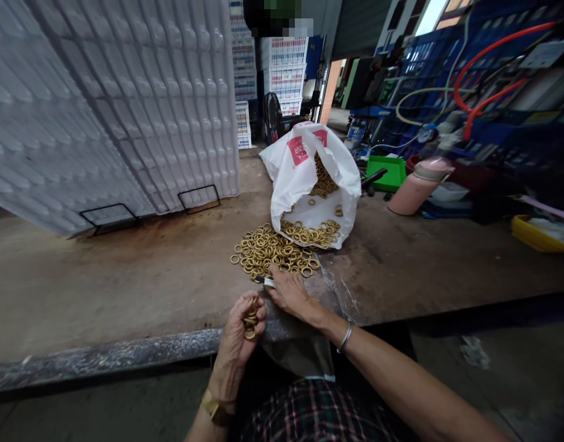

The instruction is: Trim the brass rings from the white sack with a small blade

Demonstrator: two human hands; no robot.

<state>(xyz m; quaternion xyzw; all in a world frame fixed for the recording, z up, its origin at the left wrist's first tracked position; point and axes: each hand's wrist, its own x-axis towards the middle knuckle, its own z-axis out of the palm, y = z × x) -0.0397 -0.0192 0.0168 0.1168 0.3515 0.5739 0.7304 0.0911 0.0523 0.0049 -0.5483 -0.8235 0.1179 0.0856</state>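
My left hand (245, 319) is curled closed around several brass-coloured rings (250, 331), just above the table's front edge. At the near side of a loose pile of the same rings (268, 248), my right hand (289, 291) bends its fingers down. A small black-and-white object (267, 282) sticks out at those fingers; its kind is too small to tell. Behind the pile, a white plastic bag (286, 184) with red print lies on its side, its mouth towards me. More rings are inside it and at its mouth.
Tall stacked translucent plastic trays (171, 110) stand at the left, with black wire stands (199, 199) at their base. On the right are a pink bottle (411, 190), a green tray (386, 174), a yellow container (540, 239) and red hoses (457, 80). White crates (284, 73) are stacked beyond the table.
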